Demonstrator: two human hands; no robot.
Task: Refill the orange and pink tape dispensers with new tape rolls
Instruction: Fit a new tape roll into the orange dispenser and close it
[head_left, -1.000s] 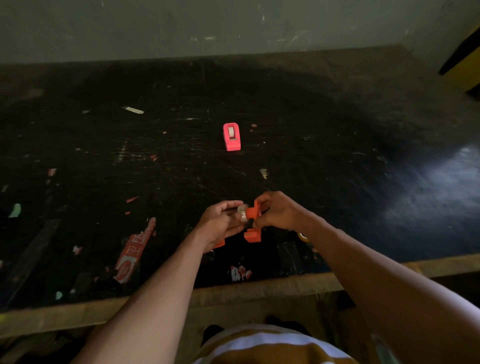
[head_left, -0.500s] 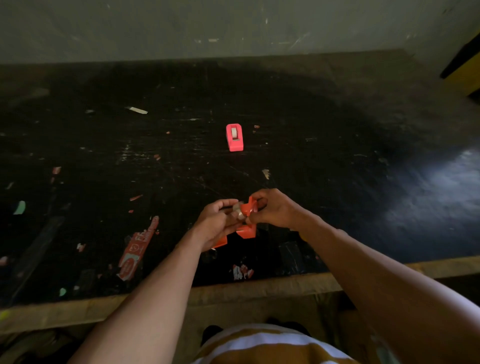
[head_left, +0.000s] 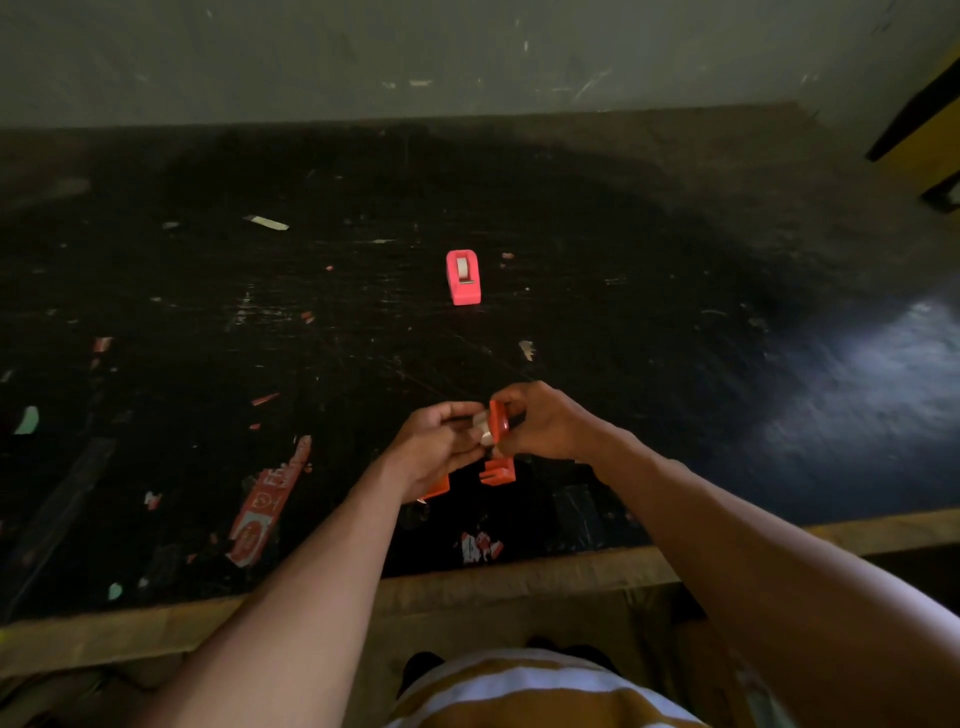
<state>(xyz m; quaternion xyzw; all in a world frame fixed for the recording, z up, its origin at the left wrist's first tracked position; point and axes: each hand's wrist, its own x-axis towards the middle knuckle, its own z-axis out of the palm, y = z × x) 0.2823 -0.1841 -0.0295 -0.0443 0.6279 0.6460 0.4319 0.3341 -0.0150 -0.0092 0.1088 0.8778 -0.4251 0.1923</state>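
My left hand (head_left: 439, 447) and my right hand (head_left: 545, 423) meet just above the near part of the dark table (head_left: 675, 364). Between the fingertips sit a small clear tape roll (head_left: 484, 430) and an orange dispenser piece (head_left: 500, 420); the left fingers pinch the roll, the right fingers grip the orange piece. Another orange dispenser part (head_left: 498, 470) lies on the table right under the hands, and an orange bit (head_left: 436, 487) shows below my left wrist. The pink tape dispenser (head_left: 462, 276) stands alone farther back, with a white roll inside it.
A red-and-white torn wrapper (head_left: 267, 501) lies left of my left forearm, with a smaller red scrap (head_left: 480, 546) by the wooden front edge (head_left: 519, 577). Paper bits dot the left side. A grey wall (head_left: 467, 57) closes the back; a yellow object (head_left: 924, 140) stands far right.
Both hands have lifted slightly away from me and pressed closer together, turning the orange piece against the roll. The pink dispenser has not moved.
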